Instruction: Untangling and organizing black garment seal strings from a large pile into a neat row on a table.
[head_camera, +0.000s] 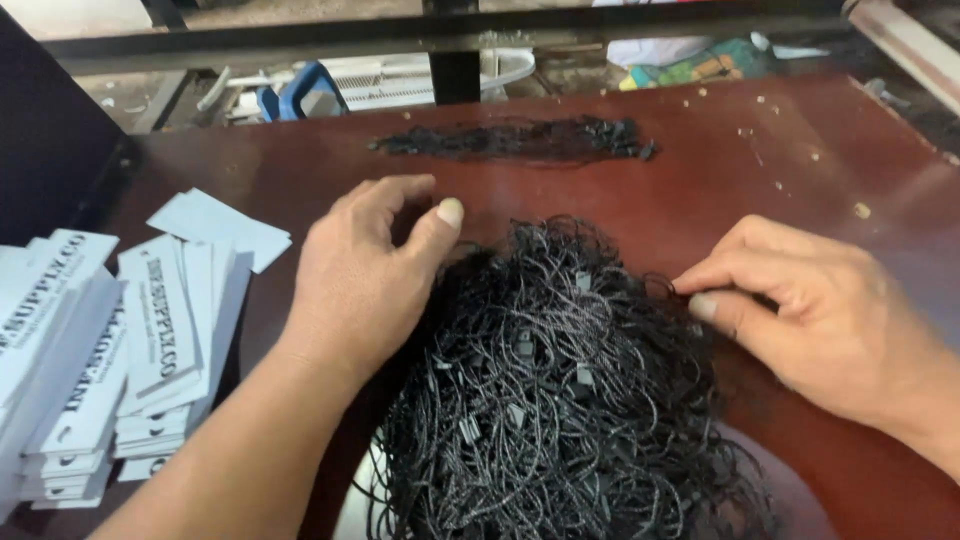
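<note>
Our right hand (820, 315) has its grip pressed together, thumb against the fingers, pinching what looks like one thin black cord at the right edge of the tangled pile of black cords (560, 390). Our left hand (375, 265) rests on the upper left edge of the same pile with its grip loosely spread, the thumb out over the cords and the fingers curled down, so we cannot tell if it holds anything. The pile lies between both hands, touching each of them, and reaches down to the near edge of the dark red desk (800, 160). We judge that the cords may snag: they are looped through each other and carry small plastic ends, so one pulled cord could drag many others along or tighten into a knot. Farther away, a flat row of black cords (520, 140) lies across the desk, well apart from the hands. At the left, stacks of white card tags (130, 350) stand near the left arm, and a careless elbow could push them over.
</note>
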